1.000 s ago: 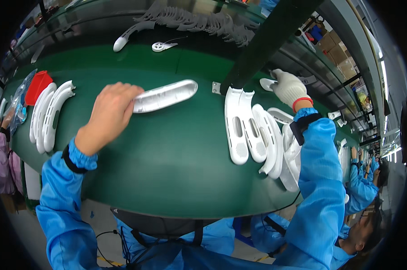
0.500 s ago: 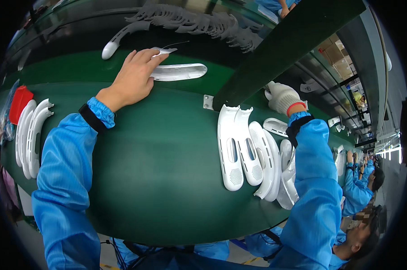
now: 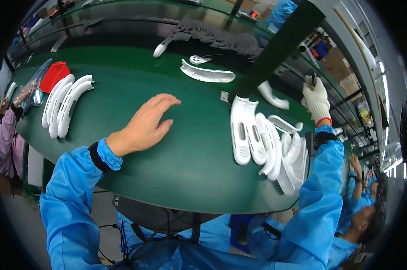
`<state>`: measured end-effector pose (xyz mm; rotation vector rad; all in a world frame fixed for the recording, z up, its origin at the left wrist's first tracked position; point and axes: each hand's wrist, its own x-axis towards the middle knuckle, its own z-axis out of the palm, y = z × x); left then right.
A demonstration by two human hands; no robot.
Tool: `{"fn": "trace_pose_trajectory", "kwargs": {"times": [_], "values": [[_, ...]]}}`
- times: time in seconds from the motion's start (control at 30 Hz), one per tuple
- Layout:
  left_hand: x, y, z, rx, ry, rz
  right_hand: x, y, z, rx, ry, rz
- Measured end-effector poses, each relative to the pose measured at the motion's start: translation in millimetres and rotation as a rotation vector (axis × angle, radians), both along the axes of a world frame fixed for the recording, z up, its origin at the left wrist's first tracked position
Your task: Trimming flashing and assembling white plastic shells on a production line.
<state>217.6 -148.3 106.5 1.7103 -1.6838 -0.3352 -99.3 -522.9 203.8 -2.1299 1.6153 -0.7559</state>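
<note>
My left hand [image 3: 145, 123], bare, hovers over the green table [image 3: 176, 166] with fingers stretched and thumb apart, holding nothing. My right hand [image 3: 317, 99] wears a white knit glove and is raised at the far right. It is closed around a small dark tool [image 3: 314, 81] with a yellowish part; its exact kind is unclear. Beyond my left hand lie a curved white plastic shell [image 3: 208, 74], hollow side showing, and a small white part with a thin wire [image 3: 199, 59]. Left of my right forearm lie several white curved shells [image 3: 242, 135], two with oval slots and dotted holes.
A dark green post [image 3: 275, 54] rises slantwise at the table's back. Grey curved pieces [image 3: 217, 33] line up behind it to the left. More white shells [image 3: 68, 108] and a red bin [image 3: 55, 76] sit at left. Co-workers in blue [image 3: 361, 216] work at right.
My left hand has left the white shell and come nearer to me. My right hand has risen to the right, now with a dark tool showing in it. The view has shifted.
</note>
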Motion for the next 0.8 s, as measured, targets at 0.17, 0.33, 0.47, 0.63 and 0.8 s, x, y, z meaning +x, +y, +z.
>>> {"fn": "trace_pose_trajectory", "kwargs": {"times": [0.17,0.33,0.47,0.63,0.8], "values": [[-24,23,-17,0.010,-0.174,-0.067,-17,49,12,0.073,0.132,0.046],[-4,34,-35,0.027,-0.233,-0.049,-12,52,-1,0.221,0.060,0.043],[-13,43,-46,0.027,-0.309,-0.059,17,42,-7,0.224,0.389,0.026],[-24,45,-48,0.029,-0.403,0.020,68,31,-31,0.146,0.612,0.174],[-26,42,-43,0.054,-0.395,0.013,90,-41,-84,0.007,0.934,0.339]]}}
